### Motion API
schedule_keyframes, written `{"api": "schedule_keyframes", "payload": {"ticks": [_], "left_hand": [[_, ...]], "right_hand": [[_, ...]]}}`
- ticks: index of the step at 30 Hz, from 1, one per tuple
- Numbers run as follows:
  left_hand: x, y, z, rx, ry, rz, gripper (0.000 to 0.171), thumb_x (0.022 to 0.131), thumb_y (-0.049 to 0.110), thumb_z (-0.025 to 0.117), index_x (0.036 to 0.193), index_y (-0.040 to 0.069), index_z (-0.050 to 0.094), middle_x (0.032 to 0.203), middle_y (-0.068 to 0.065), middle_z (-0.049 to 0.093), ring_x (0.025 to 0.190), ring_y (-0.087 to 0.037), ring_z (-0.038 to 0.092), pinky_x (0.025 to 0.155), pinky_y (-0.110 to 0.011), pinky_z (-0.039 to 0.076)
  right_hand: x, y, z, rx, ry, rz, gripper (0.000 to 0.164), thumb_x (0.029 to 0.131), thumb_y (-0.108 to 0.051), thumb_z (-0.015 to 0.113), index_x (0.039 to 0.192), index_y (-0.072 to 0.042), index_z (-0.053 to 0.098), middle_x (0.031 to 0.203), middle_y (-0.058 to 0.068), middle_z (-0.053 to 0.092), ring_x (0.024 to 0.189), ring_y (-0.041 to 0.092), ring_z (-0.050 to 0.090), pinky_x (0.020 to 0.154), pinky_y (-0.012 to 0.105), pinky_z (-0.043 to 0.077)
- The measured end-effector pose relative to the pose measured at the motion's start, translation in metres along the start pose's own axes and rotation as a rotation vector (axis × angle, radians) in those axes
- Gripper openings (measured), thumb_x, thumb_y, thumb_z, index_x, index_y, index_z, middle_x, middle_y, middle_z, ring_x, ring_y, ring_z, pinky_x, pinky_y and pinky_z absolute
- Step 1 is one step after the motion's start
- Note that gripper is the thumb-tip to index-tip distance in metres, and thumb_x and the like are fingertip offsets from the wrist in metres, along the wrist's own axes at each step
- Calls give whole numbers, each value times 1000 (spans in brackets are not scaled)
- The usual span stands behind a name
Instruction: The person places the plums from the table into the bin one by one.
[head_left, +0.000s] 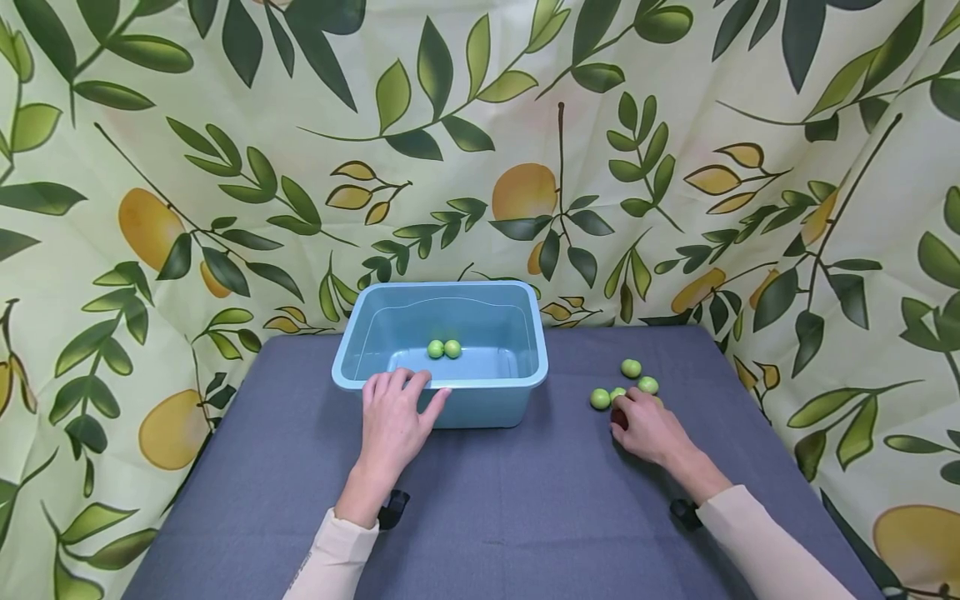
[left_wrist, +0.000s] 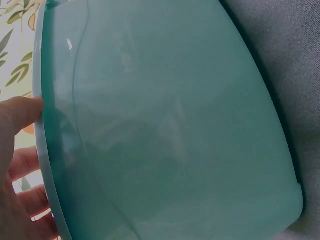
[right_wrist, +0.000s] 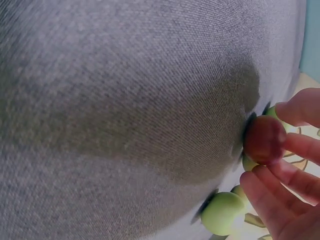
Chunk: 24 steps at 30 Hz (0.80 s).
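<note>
A light blue plastic bin (head_left: 450,410) stands at the back of the table, with two small green round fruits (head_left: 444,349) on its floor. My left hand (head_left: 395,421) holds the bin's near rim. The left wrist view has the thumb (left_wrist: 31,110) at the rim and the other fingertips hidden behind it. To the right, my right hand (head_left: 651,429) pinches a dark red round fruit (right_wrist: 265,140) between thumb and fingers, low over the cloth. Several green round fruits (head_left: 631,367) lie just beyond that hand; one green fruit (right_wrist: 223,213) shows below its fingers in the right wrist view.
A dark grey-blue cloth (head_left: 517,500) covers the table. Behind the bin and along the sides hangs a pale curtain (head_left: 465,208) printed with leaves and orange fruit. Each wrist wears a small black device (head_left: 393,509).
</note>
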<state>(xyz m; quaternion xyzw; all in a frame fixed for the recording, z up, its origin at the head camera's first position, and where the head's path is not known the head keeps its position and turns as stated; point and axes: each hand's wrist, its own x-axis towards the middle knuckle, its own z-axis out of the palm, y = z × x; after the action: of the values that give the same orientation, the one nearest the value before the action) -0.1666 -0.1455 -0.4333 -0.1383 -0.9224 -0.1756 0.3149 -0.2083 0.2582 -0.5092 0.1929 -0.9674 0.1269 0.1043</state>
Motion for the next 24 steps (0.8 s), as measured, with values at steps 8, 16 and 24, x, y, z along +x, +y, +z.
{"api": "schedule_keyframes", "payload": {"ticks": [8,16,24], "left_hand": [[0,0,0,-8,1,-1,32,90,34,78,107,7,75,96,-11,65,90,-34,57,95,-54,40],[0,0,-1,-11,1,0,32,90,34,78,107,7,75,96,-11,65,90,-34,57,95,-54,40],[-1,-1,0,-10,6,4,31,90,34,78,106,7,75,96,-11,65,90,-34,57,95,-54,40]], "right_hand": [[0,-2,1,81,-33,9,21,79,-6,79,98,-5,70,89,5,54,71,17,51,58,38,47],[0,-6,4,150,-26,-13,23,77,-4,78,98,-2,70,91,5,57,76,18,55,65,39,50],[1,-13,8,232,26,-11,21,74,-4,78,94,-5,71,89,2,58,79,19,57,71,40,52]]}}
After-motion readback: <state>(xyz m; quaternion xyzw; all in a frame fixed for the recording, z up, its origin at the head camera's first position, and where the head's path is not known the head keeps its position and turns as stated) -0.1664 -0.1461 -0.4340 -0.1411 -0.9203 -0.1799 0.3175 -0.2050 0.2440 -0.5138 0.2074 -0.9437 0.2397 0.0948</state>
